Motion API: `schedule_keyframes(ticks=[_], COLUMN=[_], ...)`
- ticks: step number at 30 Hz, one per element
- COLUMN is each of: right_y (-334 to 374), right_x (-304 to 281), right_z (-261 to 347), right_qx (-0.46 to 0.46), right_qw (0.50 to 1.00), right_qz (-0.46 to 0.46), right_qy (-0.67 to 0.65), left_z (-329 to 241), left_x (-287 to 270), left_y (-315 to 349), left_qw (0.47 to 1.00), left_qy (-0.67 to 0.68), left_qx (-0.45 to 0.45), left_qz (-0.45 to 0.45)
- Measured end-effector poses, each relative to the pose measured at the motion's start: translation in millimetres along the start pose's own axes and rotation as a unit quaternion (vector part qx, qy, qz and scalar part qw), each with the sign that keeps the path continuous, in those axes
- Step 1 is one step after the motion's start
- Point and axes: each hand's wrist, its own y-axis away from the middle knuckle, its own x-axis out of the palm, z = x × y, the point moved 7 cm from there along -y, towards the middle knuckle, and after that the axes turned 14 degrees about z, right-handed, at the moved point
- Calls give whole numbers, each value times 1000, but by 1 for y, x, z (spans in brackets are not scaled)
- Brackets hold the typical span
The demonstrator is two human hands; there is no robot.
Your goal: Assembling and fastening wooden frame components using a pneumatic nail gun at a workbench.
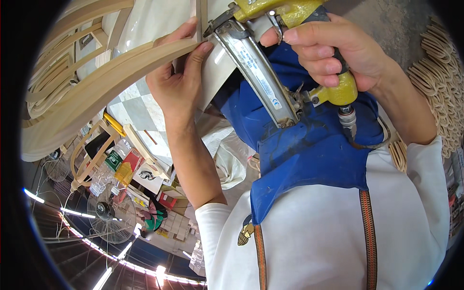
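Observation:
A pneumatic nail gun (258,72) with a yellow body and a long silver magazine is in my right hand (345,48). My fingers wrap round its dark grip, and the index finger is close to the trigger. The gun's dark nose is at the end of a curved wooden piece (116,79), beside a narrow upright wooden strip (201,19). Whether the nose touches the wood, I cannot tell. My left hand (179,79) grips the curved piece near that end, thumb in front and fingers partly hidden behind the wood.
Curved wooden frame parts (72,43) stand at the upper left. Many bent wooden pieces (440,92) are stacked at the right. An air hose (382,137) hangs from the gun. Farther off are a cluttered bench, a fan (104,211) and a person in green (153,221).

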Motion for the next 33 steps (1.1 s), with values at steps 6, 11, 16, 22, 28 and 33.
schedule_keyframes(ticks=[6,11,16,22,28,33], right_y=[-1,-3,-2,1,11,50], right_x=[0,2,3,4,13,21], right_z=[0,0,0,2,28,108], right_qx=[-5,-5,-17,4,-23,-23], right_qw=[999,1000,999,997,995,948], right_qz=[-34,-16,-13,-59,-47,-139], right_qy=[25,4,26,57,80,286], left_z=[2,2,1,-2,-2,-1], left_x=[-1,0,0,-1,2,2], left_y=[1,1,1,0,1,3], left_qw=[1000,1000,1000,999,1000,996], left_qy=[2,26,14,-27,22,70], left_qx=[-7,1,-1,19,-14,-47], left_qz=[-4,-9,-2,5,-3,-4])
